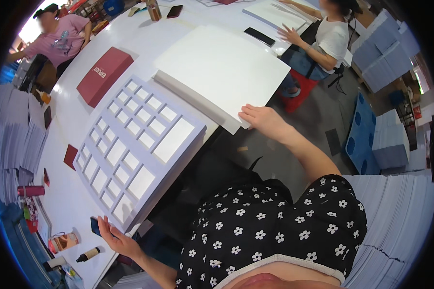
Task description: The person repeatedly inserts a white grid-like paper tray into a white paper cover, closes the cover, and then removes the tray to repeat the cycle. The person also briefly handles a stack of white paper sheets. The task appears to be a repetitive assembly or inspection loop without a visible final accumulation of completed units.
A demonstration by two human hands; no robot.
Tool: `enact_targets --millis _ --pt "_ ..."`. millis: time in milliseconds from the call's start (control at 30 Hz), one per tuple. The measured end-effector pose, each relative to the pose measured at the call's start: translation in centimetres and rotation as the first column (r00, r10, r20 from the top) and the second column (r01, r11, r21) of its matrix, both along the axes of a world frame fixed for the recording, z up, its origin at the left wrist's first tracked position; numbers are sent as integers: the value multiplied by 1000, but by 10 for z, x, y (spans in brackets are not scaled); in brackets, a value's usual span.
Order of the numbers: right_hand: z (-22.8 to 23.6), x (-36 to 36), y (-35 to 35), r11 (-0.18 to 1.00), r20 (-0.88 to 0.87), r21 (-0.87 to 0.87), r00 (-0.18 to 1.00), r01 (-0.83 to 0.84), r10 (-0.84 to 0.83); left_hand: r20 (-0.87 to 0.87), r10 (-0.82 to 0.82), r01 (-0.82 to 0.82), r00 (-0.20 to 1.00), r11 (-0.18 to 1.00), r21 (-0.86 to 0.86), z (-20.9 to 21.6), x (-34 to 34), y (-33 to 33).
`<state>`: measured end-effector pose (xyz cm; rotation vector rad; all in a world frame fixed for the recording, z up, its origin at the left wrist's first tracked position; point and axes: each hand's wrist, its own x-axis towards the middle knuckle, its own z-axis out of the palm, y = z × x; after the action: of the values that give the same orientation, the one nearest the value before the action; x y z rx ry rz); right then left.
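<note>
A lavender grid tray (130, 188) with many rectangular compartments lies slantwise on the table; pale panels show in its openings. Beside its near end is my left hand (118, 240), fingers stretched out and apart, next to a dark phone-like slab (96, 226) that is partly hidden by the fingers. To the right of the tray, large white sheets (222, 67) lie in a stack whose near corner juts past the table edge. My right hand (263, 120) grips that corner, fingers together on top; the underside of the grip is hidden.
A dark red box (103, 76) lies beyond the tray. A black phone (259, 36) lies past the sheets. Bottles, including a small dark one (88, 254), stand or lie at left. Two people sit across the white table (58, 159). Paper stacks (390, 207) rise on my right.
</note>
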<state>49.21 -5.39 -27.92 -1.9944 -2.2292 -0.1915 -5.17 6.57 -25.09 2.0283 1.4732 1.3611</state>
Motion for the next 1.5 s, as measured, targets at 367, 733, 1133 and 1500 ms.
enact_targets --millis 367,733,1133,1500 --pt "12 20 8 984 -113 30 978 -175 178 -126 -64 68 990 997 29 10 13 -1" --pt "22 61 -34 732 -388 580 912 356 -135 -25 -56 57 998 998 22 13 11 -3" --pt "-26 90 -52 740 -878 -392 -463 547 -124 46 -95 93 994 994 54 28 31 9" --pt "-21 171 59 780 -790 -408 -611 475 -42 203 -76 82 976 996 -23 23 13 -8"
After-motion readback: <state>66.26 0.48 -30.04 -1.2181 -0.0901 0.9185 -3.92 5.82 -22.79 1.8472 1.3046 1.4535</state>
